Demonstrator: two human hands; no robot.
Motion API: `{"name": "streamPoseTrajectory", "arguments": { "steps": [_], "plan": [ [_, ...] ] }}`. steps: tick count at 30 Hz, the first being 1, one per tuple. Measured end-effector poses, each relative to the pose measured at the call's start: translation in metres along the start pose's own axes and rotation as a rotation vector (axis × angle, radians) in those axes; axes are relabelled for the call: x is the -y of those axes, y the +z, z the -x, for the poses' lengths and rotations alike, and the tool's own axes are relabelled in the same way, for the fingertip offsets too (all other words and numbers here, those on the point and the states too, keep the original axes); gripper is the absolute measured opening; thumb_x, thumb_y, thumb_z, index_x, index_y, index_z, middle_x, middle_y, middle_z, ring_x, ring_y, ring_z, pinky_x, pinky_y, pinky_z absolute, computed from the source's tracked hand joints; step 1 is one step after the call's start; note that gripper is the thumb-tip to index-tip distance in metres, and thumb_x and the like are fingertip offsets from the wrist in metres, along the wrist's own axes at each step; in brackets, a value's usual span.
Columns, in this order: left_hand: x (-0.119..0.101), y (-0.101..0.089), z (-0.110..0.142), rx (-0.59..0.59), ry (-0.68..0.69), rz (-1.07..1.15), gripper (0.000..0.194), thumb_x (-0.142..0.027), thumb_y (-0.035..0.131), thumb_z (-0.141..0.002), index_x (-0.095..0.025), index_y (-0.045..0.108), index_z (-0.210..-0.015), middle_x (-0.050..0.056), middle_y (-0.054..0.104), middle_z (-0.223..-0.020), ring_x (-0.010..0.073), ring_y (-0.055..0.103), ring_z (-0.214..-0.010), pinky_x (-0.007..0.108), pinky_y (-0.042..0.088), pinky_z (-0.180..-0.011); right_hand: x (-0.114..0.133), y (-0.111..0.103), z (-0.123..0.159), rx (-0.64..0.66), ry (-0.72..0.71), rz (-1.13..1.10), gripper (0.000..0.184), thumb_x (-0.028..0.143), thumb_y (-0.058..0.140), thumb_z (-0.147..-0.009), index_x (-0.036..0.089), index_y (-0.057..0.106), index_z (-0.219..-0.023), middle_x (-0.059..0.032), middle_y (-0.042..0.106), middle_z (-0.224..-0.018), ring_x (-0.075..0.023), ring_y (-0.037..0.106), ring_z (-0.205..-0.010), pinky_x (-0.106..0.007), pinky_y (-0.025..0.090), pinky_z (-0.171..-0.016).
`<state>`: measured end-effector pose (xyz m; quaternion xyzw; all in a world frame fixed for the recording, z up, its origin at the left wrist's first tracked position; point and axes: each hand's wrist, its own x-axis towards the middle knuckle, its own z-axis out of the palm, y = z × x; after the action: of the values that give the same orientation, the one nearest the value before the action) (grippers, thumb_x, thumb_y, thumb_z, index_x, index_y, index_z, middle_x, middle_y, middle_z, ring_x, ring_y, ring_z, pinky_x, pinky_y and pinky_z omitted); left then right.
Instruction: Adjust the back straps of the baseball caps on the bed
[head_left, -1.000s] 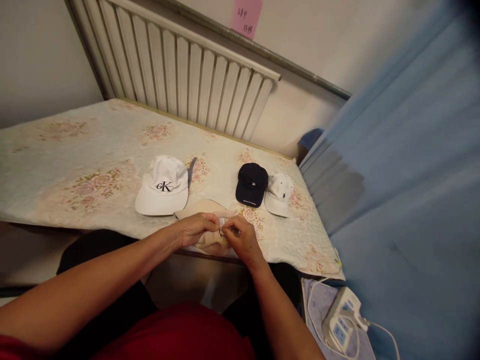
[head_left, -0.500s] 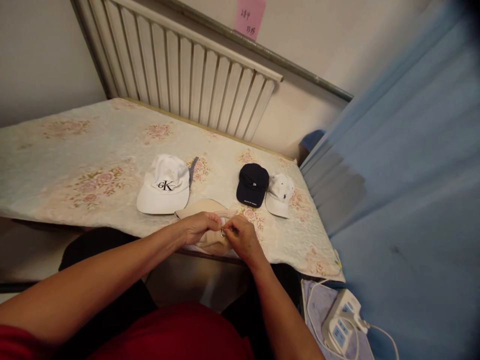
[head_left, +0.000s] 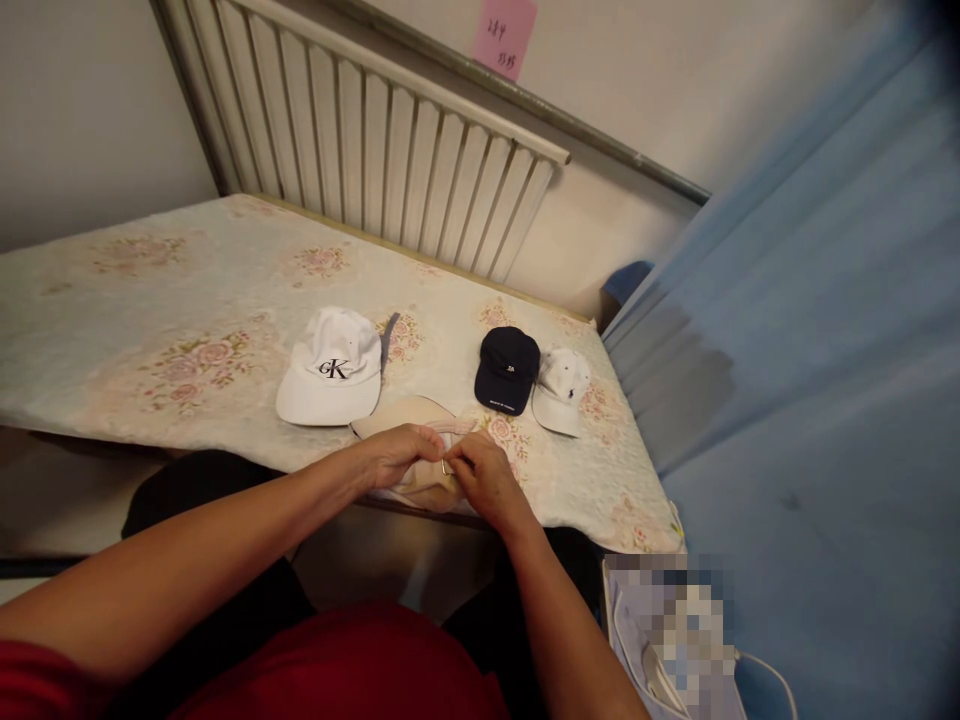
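Note:
A beige cap (head_left: 401,414) lies at the near edge of the floral-covered table (head_left: 187,300), its back toward me. My left hand (head_left: 396,455) pinches the cap's rear strap, fingers closed. My right hand (head_left: 486,480) is closed on the small metal buckle (head_left: 447,467) of that strap. The two hands almost touch over the cap. A white cap with black letters (head_left: 332,370) sits just beyond, to the left.
A dark navy cap (head_left: 506,370) and a small white cap (head_left: 562,388) lie to the right on the table. A white radiator (head_left: 375,130) stands behind, a pink note (head_left: 504,38) above it. A blue curtain (head_left: 817,330) hangs at the right.
Both hands stay on the strap and buckle with only small finger shifts. The view has drifted slightly, moving everything a little to the right.

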<state>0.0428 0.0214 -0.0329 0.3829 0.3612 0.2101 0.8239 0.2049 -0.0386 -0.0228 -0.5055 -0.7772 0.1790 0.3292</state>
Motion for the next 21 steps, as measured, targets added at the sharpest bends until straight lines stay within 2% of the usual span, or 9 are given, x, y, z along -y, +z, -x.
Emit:
{"name": "streamPoseTrajectory", "arguments": {
  "steps": [6, 11, 16, 21],
  "plan": [
    [-0.0003, 0.0005, -0.0001, 0.001, 0.003, 0.018, 0.011, -0.011, 0.069, -0.052, -0.012, 0.061, -0.058, 0.002, 0.062, -0.053, 0.014, 0.056, -0.051, 0.026, 0.044, -0.055, 0.0009, 0.0011, 0.0001, -0.031, 0.009, 0.019, 0.016, 0.009, 0.051, -0.082, 0.021, 0.056, -0.073, -0.0017, 0.056, -0.074, -0.0179, 0.049, -0.079, -0.029, 0.037, -0.072],
    [-0.0013, 0.0015, 0.001, 0.002, -0.012, 0.017, 0.009, -0.011, 0.068, -0.052, -0.012, 0.062, -0.059, 0.002, 0.062, -0.053, 0.0148, 0.056, -0.05, 0.028, 0.045, -0.056, 0.0041, -0.0003, 0.0004, -0.006, -0.005, 0.047, 0.019, 0.01, 0.048, -0.085, 0.021, 0.053, -0.07, -0.0016, 0.054, -0.073, -0.018, 0.047, -0.077, -0.03, 0.037, -0.071],
    [-0.0009, 0.0012, 0.0001, -0.021, -0.009, 0.012, 0.009, -0.009, 0.067, -0.052, -0.012, 0.062, -0.058, 0.001, 0.061, -0.051, 0.0128, 0.054, -0.049, 0.026, 0.043, -0.054, 0.0041, 0.0007, 0.0003, -0.005, -0.024, 0.092, 0.019, 0.009, 0.047, -0.086, 0.02, 0.054, -0.073, -0.0027, 0.056, -0.076, -0.0182, 0.047, -0.078, -0.03, 0.037, -0.071],
    [-0.0013, 0.0008, -0.0001, -0.023, -0.001, 0.017, 0.009, -0.008, 0.066, -0.051, -0.012, 0.061, -0.057, 0.001, 0.061, -0.052, 0.0134, 0.055, -0.051, 0.026, 0.043, -0.056, 0.0007, 0.0058, 0.0001, -0.057, -0.042, 0.095, 0.018, 0.007, 0.05, -0.084, 0.02, 0.057, -0.073, -0.0024, 0.057, -0.073, -0.0186, 0.048, -0.079, -0.03, 0.038, -0.072]
  ]
}}
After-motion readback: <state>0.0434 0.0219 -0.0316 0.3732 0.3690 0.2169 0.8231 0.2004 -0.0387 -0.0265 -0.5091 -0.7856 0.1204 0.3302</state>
